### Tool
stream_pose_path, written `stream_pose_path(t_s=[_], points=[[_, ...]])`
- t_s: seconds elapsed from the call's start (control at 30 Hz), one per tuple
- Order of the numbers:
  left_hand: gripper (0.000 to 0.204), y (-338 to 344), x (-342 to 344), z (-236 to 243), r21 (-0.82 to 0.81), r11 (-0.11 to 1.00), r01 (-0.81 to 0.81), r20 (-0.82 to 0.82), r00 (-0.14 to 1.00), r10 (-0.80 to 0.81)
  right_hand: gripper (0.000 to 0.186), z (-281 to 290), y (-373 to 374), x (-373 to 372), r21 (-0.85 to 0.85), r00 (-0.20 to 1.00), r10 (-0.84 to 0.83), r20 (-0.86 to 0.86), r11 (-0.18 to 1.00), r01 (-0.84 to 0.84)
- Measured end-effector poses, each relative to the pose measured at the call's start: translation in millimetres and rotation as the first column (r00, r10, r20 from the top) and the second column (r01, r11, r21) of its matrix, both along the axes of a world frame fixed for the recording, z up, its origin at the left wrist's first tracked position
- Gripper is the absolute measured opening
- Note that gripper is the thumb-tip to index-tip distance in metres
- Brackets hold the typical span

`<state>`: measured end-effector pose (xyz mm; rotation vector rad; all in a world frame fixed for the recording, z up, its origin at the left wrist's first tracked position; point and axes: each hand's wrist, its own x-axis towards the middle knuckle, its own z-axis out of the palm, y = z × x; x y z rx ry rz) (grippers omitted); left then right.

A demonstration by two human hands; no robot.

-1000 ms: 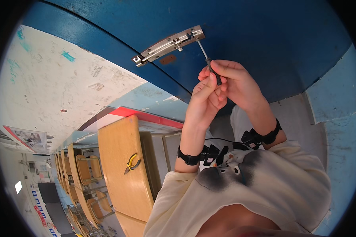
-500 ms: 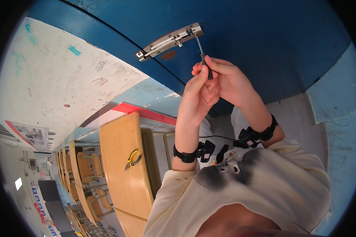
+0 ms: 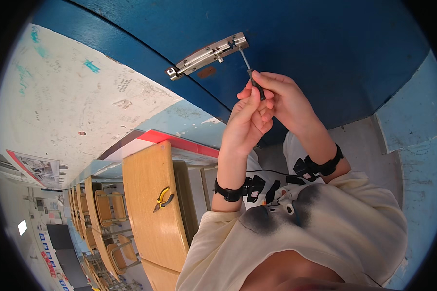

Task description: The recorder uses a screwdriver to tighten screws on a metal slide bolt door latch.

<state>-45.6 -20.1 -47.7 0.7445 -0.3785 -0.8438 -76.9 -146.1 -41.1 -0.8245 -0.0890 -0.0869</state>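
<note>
A metal slide bolt latch (image 3: 206,56) is mounted on the blue door (image 3: 306,53), its left end crossing the door's seam. A screwdriver (image 3: 258,89) with a dark handle and thin metal shaft reaches up to the latch's right end, where its tip meets or nearly meets the plate. My right hand (image 3: 282,94) pinches the handle between thumb and fingers from the right. Just below and to the left, my left hand (image 3: 247,119) has its fingers closed at the handle's lower part. The exact contact of the left fingertips is partly hidden.
A wooden desk (image 3: 148,194) stands at lower left, with yellow-and-black pliers (image 3: 163,200) on its top. Behind it run rows of desks and chairs (image 3: 109,208). A marked white wall (image 3: 92,92) lies left of the door; a pale blue wall (image 3: 417,131) is at right.
The view has shifted slightly, so the latch's right end appears a little lower. Both hands remain at the screwdriver, whose shaft now leans slightly more.
</note>
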Motion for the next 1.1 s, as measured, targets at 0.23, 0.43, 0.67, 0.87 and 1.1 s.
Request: stream_pose_path(t_s=[0.23,0.43,0.67,0.87,1.1], points=[[0.033,-7.7,-8.6,3.9,0.02,0.996,-0.085,-0.011,0.996,0.085,0.029,-3.8,-4.9,5.3,0.081,0.995,0.097,0.031,0.992,-0.099],[0.031,-10.9,-11.6,7.6,0.098,0.977,-0.19,0.061,0.981,0.185,0.032,-19.3,0.2,17.4,0.221,0.971,0.197,0.132,0.95,-0.223],[0.027,-12.2,-10.4,18.6,0.122,0.971,-0.205,0.119,0.974,0.191,0.034,-25.7,2.0,25.0,0.297,0.922,0.25,0.295,0.893,-0.337],[0.029,-7.8,-3.8,6.6,0.119,0.981,-0.154,0.104,0.984,0.142,0.035,-10.6,-5.1,9.4,0.086,0.977,0.185,0.11,0.977,-0.195],[0.038,-5.5,-4.1,12.6,0.244,0.96,-0.135,0.134,0.985,0.105,0.028,-9.9,-13.0,7.7,-0.051,0.994,0.111,-0.023,0.992,-0.112]])
